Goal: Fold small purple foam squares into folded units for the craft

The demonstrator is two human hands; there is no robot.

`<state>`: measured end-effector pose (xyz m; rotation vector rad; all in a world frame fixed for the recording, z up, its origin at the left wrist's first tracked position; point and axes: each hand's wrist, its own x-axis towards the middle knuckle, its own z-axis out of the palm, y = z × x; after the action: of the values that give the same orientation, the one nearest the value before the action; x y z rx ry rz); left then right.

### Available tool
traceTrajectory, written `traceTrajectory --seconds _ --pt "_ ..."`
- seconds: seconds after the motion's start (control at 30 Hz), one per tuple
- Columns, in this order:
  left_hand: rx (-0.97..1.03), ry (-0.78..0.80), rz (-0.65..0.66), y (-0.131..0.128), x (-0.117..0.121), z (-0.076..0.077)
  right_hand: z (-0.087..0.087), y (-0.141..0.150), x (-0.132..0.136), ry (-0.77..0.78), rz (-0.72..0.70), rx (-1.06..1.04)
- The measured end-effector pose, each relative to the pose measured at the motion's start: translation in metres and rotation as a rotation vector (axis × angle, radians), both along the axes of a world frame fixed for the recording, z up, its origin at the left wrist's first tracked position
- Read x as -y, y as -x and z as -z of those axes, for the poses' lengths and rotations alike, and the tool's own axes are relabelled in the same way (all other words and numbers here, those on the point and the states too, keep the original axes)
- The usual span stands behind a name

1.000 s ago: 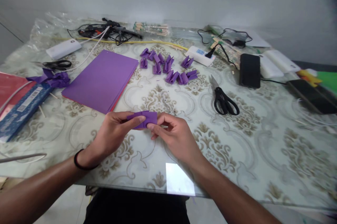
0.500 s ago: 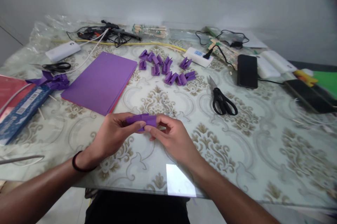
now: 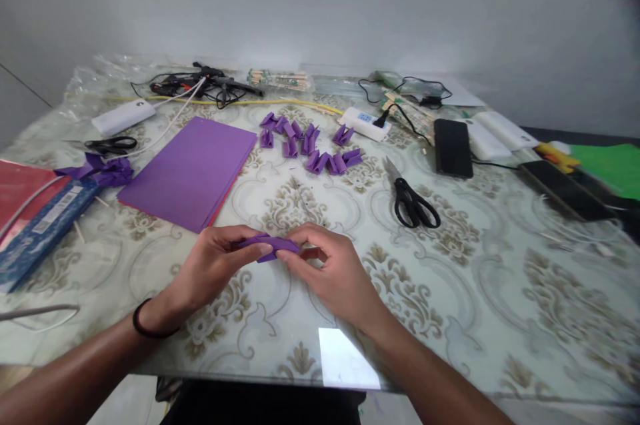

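Observation:
Between my two hands is a small folded piece of purple paper [image 3: 273,247], held low over the near part of the table. My left hand [image 3: 220,264] pinches its left end, thumb on top. At the other end, my right hand [image 3: 325,264] grips the paper between thumb and fingers; parts of the folds are hidden by the fingertips. Beyond my hands lie several folded purple paper pieces [image 3: 310,140] in a loose cluster. A stack of purple paper sheets [image 3: 193,168], with red showing beneath, lies to the left.
Black-handled scissors [image 3: 413,202] lie to the right, and another pair of scissors [image 3: 113,144] at left. A power strip [image 3: 365,123], a black phone [image 3: 453,148] and tangled cables [image 3: 210,83] lie farther back. A blue packet [image 3: 47,228] is at far left.
The folded paper's right part has tilted, its right end now pointing lower, with both hands still on it. The whole scene sits slightly lower in view as the camera has shifted.

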<state>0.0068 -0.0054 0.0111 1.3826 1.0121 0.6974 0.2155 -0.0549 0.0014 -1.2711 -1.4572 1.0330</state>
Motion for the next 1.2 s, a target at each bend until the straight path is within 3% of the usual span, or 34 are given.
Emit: traceTrajectory --seconds 0.13,0.33,0.47,0.7,0.97,1.07,1.2 --pt "0.011 -0.104 0.036 0.001 0.000 -0.002 -0.001 0.001 0.003 -0.183 0.017 0.000" --pt "0.048 -0.536 0.157 0.008 0.004 -0.005 -0.006 0.000 0.011 -0.543 -0.002 0.166" --pt "0.050 -0.656 0.245 0.013 0.006 -0.010 -0.010 -0.001 0.014 -0.656 -0.050 0.195" --pt "0.090 -0.649 0.355 0.017 0.011 -0.012 -0.014 0.000 0.019 -0.647 -0.105 0.082" --pt "-0.017 -0.879 0.294 0.018 0.014 -0.008 -0.013 0.003 0.019 -0.632 -0.063 0.080" --pt "-0.050 -0.903 0.235 0.018 0.015 -0.009 -0.012 0.003 0.019 -0.545 -0.035 0.022" --pt "-0.100 -0.763 0.125 0.015 0.017 -0.014 -0.013 -0.001 0.017 -0.323 -0.018 -0.065"
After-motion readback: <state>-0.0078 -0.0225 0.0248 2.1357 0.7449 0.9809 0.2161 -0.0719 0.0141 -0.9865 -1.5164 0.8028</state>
